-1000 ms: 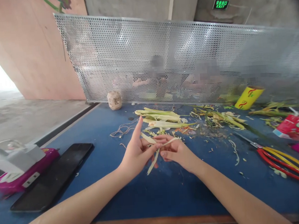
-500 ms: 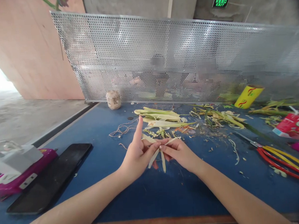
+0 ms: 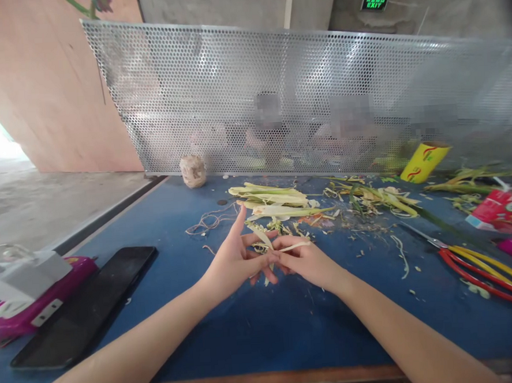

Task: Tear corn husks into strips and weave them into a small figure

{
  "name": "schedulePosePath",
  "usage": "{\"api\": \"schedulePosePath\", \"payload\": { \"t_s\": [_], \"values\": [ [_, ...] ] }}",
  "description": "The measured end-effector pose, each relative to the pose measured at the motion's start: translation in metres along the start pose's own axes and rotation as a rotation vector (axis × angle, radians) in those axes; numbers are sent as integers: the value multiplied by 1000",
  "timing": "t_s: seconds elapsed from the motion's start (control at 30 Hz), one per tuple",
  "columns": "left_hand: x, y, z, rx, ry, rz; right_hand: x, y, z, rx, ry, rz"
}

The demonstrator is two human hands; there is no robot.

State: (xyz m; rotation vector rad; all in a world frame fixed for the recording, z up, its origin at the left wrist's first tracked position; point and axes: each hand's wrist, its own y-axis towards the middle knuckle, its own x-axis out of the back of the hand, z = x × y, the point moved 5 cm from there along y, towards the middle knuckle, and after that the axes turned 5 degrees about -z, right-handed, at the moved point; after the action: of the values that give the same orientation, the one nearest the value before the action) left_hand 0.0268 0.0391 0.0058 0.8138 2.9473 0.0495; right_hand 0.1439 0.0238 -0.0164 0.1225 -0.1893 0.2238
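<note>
Just above the table in the middle, my left hand [image 3: 232,259] and my right hand [image 3: 307,262] meet fingertip to fingertip. Between them they pinch narrow pale husk strips [image 3: 261,235]. One strip end sticks up to the left, another lies across my right fingers, and a bit hangs below. My left index finger points upward, with the thumb and other fingers at the strips. My right thumb and fingertips close on the crossing point, which is partly hidden. Beyond the hands lies a pile of pale green husks [image 3: 278,199] with small scraps around it.
A phone [image 3: 89,303] and a purple power strip [image 3: 50,305] lie left. Right are scissors [image 3: 478,270], plant scraps [image 3: 382,198], a yellow roll [image 3: 425,162] and a red carton [image 3: 504,211]. String [image 3: 210,222] and a whitish lump [image 3: 193,171] sit near the perforated metal screen [image 3: 231,71].
The strips have turned in my fingers: the two ends that hung down are now mostly out of sight, and one points up. My left fingers have spread beneath them.
</note>
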Motion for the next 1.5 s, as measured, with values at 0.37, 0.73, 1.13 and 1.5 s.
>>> {"api": "schedulePosePath", "payload": {
  "t_s": [0.37,0.73,1.13,1.5],
  "values": [
    [-2,-1,3,-2,-59,15,4,5,-4,32,-37,-59],
    [2,0,7,37,-57,-103,17,2,4,119,-144,-259],
    [3,2,8,-15,32,-86,4,2,-4,22,113,-97],
    [12,2,-2,-130,336,-184,5,-2,10,87,-34,-118]
  ]
}}
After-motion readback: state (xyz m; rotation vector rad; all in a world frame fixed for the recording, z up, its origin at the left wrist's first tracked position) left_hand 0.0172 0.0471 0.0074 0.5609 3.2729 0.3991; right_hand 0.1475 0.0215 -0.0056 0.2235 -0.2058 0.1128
